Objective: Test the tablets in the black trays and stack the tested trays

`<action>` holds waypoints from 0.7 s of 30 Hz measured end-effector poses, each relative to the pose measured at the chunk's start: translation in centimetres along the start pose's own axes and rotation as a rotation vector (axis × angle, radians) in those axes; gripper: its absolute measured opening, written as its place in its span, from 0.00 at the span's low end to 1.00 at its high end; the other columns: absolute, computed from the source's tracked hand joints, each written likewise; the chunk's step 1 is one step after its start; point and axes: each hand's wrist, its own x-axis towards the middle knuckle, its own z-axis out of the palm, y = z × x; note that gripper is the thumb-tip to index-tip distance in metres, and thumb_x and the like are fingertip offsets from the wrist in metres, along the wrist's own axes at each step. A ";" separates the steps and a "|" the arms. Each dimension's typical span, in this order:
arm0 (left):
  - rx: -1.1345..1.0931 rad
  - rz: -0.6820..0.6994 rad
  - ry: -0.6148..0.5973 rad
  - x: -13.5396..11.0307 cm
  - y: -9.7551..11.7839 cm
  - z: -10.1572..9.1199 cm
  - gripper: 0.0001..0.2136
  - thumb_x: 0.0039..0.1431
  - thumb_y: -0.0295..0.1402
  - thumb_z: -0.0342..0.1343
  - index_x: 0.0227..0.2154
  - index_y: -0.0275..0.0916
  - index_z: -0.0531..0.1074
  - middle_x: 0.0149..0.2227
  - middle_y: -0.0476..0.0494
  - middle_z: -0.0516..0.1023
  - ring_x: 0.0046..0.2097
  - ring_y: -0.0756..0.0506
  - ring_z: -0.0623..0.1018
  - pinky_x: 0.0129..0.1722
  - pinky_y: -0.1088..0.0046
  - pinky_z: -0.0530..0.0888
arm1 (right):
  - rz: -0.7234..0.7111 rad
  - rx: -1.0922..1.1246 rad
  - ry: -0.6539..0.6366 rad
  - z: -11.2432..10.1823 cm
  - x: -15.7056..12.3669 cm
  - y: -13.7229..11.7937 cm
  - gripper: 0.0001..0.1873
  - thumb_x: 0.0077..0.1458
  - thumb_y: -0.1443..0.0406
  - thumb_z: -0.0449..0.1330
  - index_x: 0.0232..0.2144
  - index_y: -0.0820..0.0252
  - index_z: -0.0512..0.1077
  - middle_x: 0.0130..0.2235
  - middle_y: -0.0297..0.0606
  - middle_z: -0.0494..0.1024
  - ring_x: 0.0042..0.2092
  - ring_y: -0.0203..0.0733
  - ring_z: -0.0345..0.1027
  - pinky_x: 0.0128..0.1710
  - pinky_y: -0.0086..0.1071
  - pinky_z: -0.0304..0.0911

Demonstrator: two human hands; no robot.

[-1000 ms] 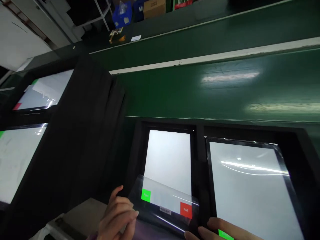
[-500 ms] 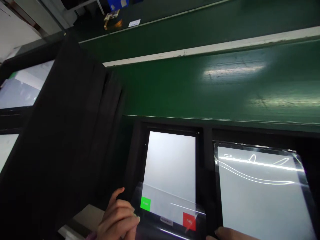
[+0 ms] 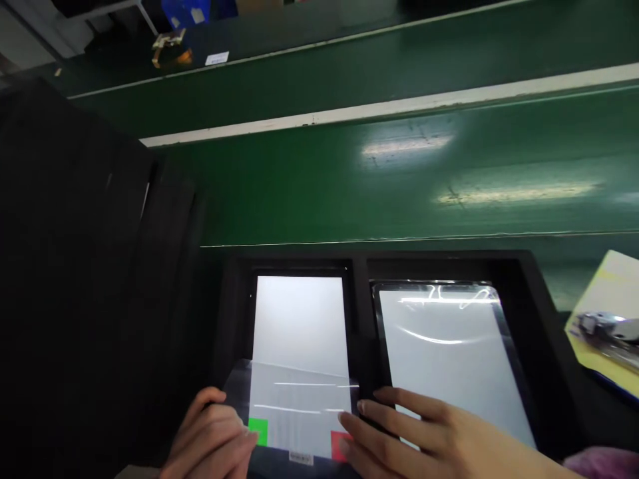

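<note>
Two lit white tablets lie side by side in a black fixture (image 3: 360,266). A clear film (image 3: 299,392) curls up over the near end of the left tablet (image 3: 299,319), above its green and red squares. My left hand (image 3: 212,439) curls around the film's left edge by the green square. My right hand (image 3: 429,439) reaches in from the right. Its thumb and forefinger pinch the film's right edge at the red square, and its other fingers lie spread over the near left corner of the right tablet (image 3: 449,346), which carries a glossy film.
A green conveyor belt (image 3: 399,193) with a white strip runs behind the fixture. A black curtain (image 3: 74,266) closes off the left side. A yellow printed box (image 3: 606,313) lies at the right edge, and a pink sleeve (image 3: 599,462) shows at the bottom right.
The view has swung right, taking the left-hand screens out of sight. My right hand came up from the bottom edge to the film's right edge. The film lies lower over the tablet.
</note>
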 end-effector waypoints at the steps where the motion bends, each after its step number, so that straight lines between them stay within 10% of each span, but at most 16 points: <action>1: -0.010 0.000 -0.029 0.3 -0.3 0.0 0.13 0.57 0.16 0.61 0.40 0.40 0.79 0.30 0.51 0.82 0.31 0.48 0.82 0.52 0.63 0.79 | 0.019 -0.017 0.024 -0.1 0.2 0.2 0.24 0.78 0.67 0.44 0.57 0.58 0.79 0.57 0.33 0.83 0.51 0.37 0.76 0.54 0.35 0.71; 8: -0.010 0.107 -0.109 6.5 -3.6 1.4 0.17 0.63 0.28 0.64 0.54 0.40 0.77 0.48 0.38 0.85 0.49 0.39 0.84 0.55 0.58 0.76 | 0.091 -0.286 -0.023 0.8 1.6 2.6 0.17 0.72 0.74 0.52 0.56 0.72 0.77 0.50 0.45 0.84 0.42 0.42 0.72 0.42 0.39 0.66; 14: 0.240 -0.188 -0.132 10.9 -5.4 3.8 0.15 0.76 0.39 0.52 0.60 0.44 0.72 0.61 0.37 0.81 0.61 0.35 0.80 0.66 0.43 0.68 | 0.458 -0.483 0.018 1.1 3.3 7.2 0.15 0.67 0.53 0.66 0.51 0.52 0.81 0.61 0.48 0.77 0.48 0.56 0.71 0.45 0.48 0.64; 21: 0.222 -0.103 -0.068 2.1 -1.9 0.0 0.18 0.74 0.29 0.55 0.63 0.43 0.70 0.58 0.42 0.81 0.60 0.44 0.80 0.72 0.59 0.65 | 0.335 -0.294 0.041 -1.6 -1.3 0.1 0.18 0.77 0.62 0.49 0.53 0.55 0.79 0.61 0.44 0.78 0.51 0.50 0.72 0.50 0.46 0.63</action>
